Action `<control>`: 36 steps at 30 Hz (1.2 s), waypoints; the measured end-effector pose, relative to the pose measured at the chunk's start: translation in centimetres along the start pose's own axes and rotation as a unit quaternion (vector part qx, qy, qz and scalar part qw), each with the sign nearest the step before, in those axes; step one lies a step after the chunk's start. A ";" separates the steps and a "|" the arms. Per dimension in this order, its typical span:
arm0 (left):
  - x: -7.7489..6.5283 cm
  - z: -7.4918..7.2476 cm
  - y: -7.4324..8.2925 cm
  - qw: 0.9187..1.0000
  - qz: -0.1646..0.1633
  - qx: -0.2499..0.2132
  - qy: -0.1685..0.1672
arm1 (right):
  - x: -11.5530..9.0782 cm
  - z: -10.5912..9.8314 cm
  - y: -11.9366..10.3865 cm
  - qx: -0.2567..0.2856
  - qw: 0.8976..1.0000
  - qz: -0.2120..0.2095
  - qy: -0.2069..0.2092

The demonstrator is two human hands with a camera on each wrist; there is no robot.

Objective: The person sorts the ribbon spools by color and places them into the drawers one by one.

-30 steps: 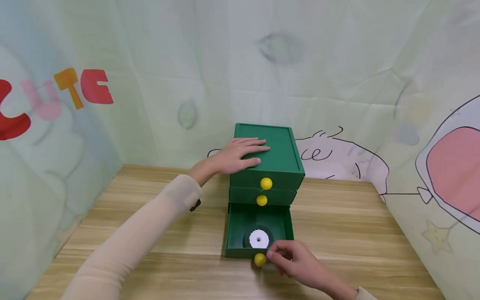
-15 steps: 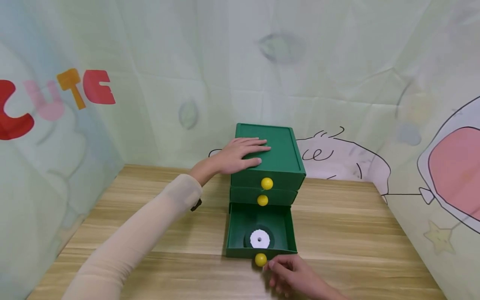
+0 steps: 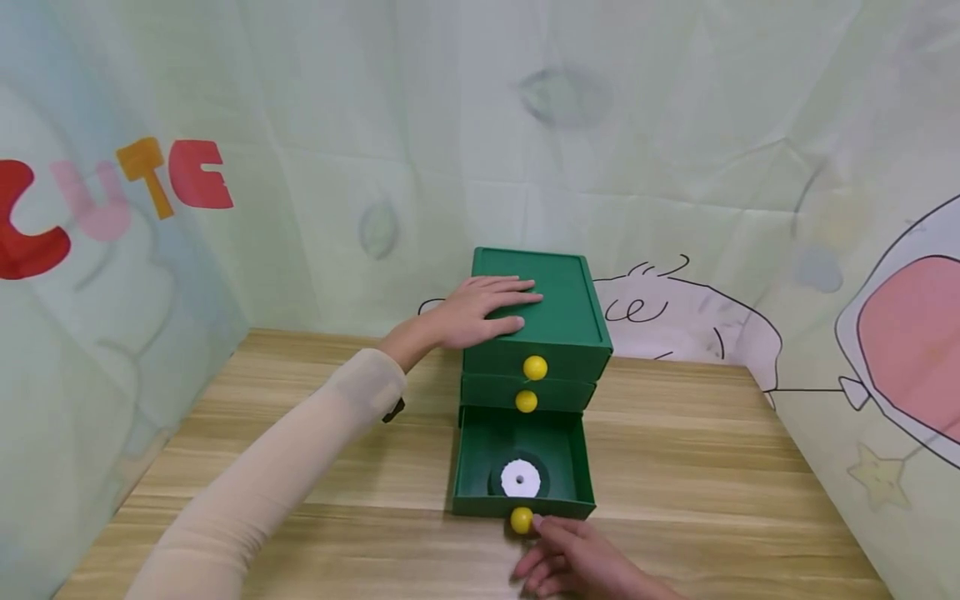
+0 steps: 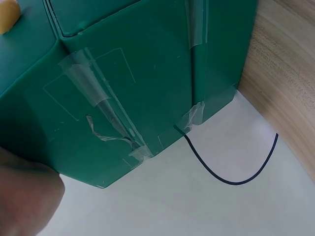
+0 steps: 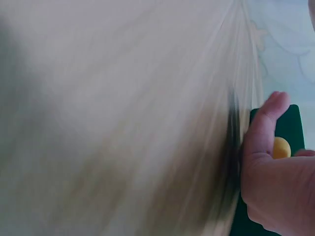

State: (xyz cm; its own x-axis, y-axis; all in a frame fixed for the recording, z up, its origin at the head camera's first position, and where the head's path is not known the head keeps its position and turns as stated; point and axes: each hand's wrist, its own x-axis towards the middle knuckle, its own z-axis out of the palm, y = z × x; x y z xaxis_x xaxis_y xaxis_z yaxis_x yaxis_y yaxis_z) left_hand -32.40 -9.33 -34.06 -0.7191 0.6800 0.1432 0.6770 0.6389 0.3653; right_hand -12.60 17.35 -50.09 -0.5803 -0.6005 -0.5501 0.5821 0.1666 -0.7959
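A green drawer cabinet (image 3: 553, 292) stands on the wooden table. Its bottom drawer (image 3: 480, 442) is pulled out, while the upper two are in. In that drawer lies a dark round thing with a white, scalloped disc (image 3: 520, 479) that has a small hole at its centre. My left hand (image 3: 480, 312) rests flat on the cabinet top, fingers spread. My right hand (image 3: 577, 558) is in front of the drawer, its thumb tip right at the yellow knob (image 3: 522, 521) and its other fingers loosely extended below. The right wrist view shows the thumb raised beside a yellow knob (image 5: 281, 147).
Yellow knobs (image 3: 535, 367) mark the upper drawers too. A printed cloth (image 3: 330, 167) hangs behind and beside the table (image 3: 697, 467). Clear tape (image 4: 88, 81) runs along the cabinet's side, and a thin black curve (image 4: 231, 183) shows behind it.
My right hand has shifted slightly down and its fingers have loosened and spread from their curl near the knob. The left hand and the pulled-out drawer stay in place.
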 end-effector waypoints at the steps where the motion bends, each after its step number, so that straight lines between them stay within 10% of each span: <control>1: 0.0 0.0 0.0 1.000 -0.001 0.000 0.000 | 0.1 0.1 0.0 0.014 1.000 0.005 -0.004; 36: 0.0 0.2 -0.2 1.000 0.003 -0.008 0.004 | 1.0 0.7 0.5 0.184 0.983 -0.007 0.002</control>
State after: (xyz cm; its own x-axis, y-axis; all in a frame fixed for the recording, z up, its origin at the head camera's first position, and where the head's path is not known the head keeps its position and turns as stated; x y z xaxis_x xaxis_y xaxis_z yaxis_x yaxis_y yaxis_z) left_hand -32.48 -9.40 -34.27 -0.7159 0.6812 0.1534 0.6793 0.6288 0.3783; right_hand -12.49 16.31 -50.83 -0.5908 -0.5983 -0.5412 0.7407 -0.1362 -0.6579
